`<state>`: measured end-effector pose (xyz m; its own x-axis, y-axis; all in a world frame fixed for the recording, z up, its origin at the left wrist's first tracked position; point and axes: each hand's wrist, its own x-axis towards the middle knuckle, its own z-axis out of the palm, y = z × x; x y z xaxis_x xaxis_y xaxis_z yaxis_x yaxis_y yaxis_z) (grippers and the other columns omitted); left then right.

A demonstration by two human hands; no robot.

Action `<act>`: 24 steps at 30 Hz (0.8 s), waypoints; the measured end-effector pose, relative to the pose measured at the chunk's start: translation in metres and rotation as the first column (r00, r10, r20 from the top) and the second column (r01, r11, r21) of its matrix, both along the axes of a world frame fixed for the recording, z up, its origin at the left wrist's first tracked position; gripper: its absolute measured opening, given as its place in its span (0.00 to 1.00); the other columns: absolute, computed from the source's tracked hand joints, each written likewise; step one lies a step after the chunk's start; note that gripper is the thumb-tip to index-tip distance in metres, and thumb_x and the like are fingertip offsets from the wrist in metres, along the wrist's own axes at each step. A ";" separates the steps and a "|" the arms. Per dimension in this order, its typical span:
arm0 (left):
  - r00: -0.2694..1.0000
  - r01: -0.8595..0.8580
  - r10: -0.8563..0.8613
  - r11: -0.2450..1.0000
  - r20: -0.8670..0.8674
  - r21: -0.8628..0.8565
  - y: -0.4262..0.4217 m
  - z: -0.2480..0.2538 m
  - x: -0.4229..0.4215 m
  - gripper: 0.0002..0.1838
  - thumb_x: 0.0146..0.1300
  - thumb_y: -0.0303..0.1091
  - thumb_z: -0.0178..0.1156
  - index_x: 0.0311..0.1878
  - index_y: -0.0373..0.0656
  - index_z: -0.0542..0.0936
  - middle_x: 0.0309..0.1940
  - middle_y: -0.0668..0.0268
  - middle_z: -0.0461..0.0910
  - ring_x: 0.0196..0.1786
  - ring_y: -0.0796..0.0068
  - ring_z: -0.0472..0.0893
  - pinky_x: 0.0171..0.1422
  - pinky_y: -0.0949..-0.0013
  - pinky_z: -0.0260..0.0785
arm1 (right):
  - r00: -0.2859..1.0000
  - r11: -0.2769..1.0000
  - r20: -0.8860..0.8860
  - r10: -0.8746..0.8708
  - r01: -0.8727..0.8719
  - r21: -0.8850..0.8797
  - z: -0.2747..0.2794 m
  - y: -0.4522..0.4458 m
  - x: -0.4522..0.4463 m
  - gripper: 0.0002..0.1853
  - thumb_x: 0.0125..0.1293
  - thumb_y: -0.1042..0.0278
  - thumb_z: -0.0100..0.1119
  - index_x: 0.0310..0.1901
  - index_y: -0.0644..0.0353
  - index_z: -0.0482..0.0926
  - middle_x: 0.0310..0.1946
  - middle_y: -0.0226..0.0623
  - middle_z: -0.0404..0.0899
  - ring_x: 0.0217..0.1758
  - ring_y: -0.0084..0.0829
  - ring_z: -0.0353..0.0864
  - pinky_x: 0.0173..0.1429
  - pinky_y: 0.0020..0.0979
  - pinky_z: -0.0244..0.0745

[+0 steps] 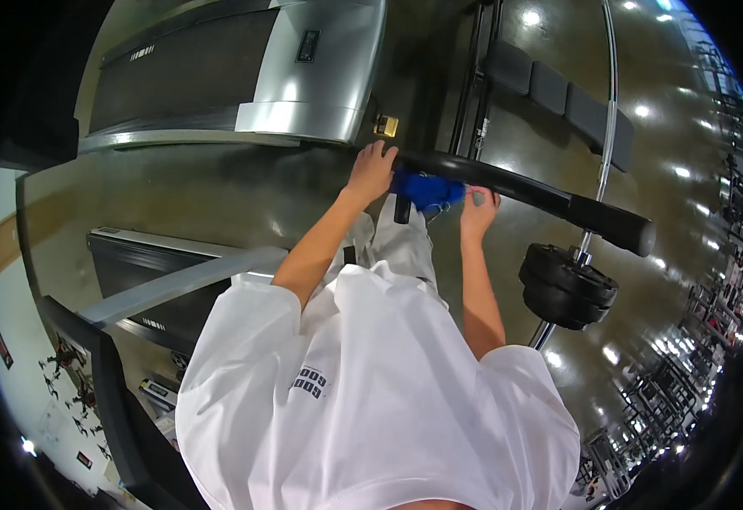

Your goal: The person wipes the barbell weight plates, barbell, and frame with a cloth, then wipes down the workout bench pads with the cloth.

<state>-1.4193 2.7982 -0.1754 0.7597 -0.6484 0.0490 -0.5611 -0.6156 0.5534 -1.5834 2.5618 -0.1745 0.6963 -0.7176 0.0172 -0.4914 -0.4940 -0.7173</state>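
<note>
Blue cloth (427, 192), or something soft like it, lies bunched between the person's two hands, against the near side of a long black bar (507, 180) and close to its left end. The left hand (373, 170) has its fingers bent at that end of the bar; its palm side is hidden, so I cannot tell whether it has hold of the bar, the cloth or both. The right hand (479, 212) is at the cloth's right edge, thumb and fingers drawn in towards each other; whether a fold is pinched between them is too small to tell.

Handling the cloth here calls, I judge, for one hand to steady it against the bar while the other works the edge with light fingertips. Loose folds are best kept gathered, clear of the short black post (402, 209) beneath the bar, where they could catch.

Whether the cloth is a flat piece or a pouch with something inside cannot be told; I can make out no other container nearby.

Farther out are a yellow block (386, 126), a silver machine (320, 93), dark pads (550, 93) and black weight plates (565, 286) on a metal rod (611, 110).
</note>
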 end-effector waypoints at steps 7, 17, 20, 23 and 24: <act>0.895 -0.020 -0.031 0.994 -0.445 -0.109 0.024 -0.053 -0.017 0.36 0.57 0.30 0.65 0.73 0.45 0.74 0.70 0.45 0.74 0.71 0.40 0.74 0.74 0.46 0.71 | 0.925 0.976 -0.320 0.204 -0.216 -0.003 0.003 0.069 0.022 0.36 0.58 0.74 0.74 0.69 0.58 0.71 0.66 0.55 0.73 0.73 0.57 0.70 0.74 0.52 0.70; 0.843 -0.162 0.217 0.975 -0.493 0.151 0.052 -0.149 -0.022 0.44 0.56 0.35 0.73 0.78 0.52 0.68 0.72 0.46 0.72 0.72 0.43 0.74 0.75 0.47 0.72 | 0.697 0.869 -0.558 0.450 -0.487 0.092 -0.104 0.002 0.041 0.34 0.64 0.71 0.70 0.72 0.57 0.71 0.70 0.58 0.73 0.71 0.63 0.74 0.72 0.53 0.75; 0.853 -0.026 0.124 0.980 -0.508 0.196 0.048 -0.143 -0.016 0.33 0.59 0.34 0.71 0.68 0.47 0.74 0.60 0.50 0.82 0.64 0.44 0.81 0.67 0.47 0.77 | 0.813 0.864 -0.312 0.491 -0.501 0.054 -0.126 -0.011 0.028 0.35 0.64 0.72 0.68 0.74 0.56 0.70 0.70 0.60 0.72 0.74 0.63 0.70 0.76 0.51 0.70; 0.910 -0.024 0.071 0.993 -0.409 0.117 0.044 -0.135 -0.014 0.23 0.61 0.33 0.69 0.59 0.46 0.77 0.47 0.55 0.87 0.53 0.45 0.87 0.57 0.47 0.80 | 0.787 0.868 -0.370 0.494 -0.471 0.156 -0.093 -0.004 0.030 0.37 0.61 0.78 0.67 0.74 0.60 0.69 0.69 0.62 0.73 0.74 0.63 0.69 0.77 0.52 0.68; 0.910 -0.024 0.071 0.993 -0.407 0.119 0.045 -0.132 -0.014 0.23 0.61 0.33 0.69 0.59 0.46 0.77 0.47 0.55 0.87 0.53 0.45 0.87 0.57 0.47 0.80 | 0.747 0.870 -0.454 0.486 -0.462 0.172 -0.077 0.004 0.034 0.37 0.59 0.81 0.67 0.73 0.63 0.69 0.68 0.62 0.74 0.71 0.63 0.73 0.74 0.53 0.72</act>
<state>-1.4331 2.8429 -0.3078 0.7276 -0.5943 -0.3426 -0.2674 -0.7056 0.6562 -1.5490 2.5661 -0.2517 0.8595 -0.2848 -0.4243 -0.4823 -0.7266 -0.4893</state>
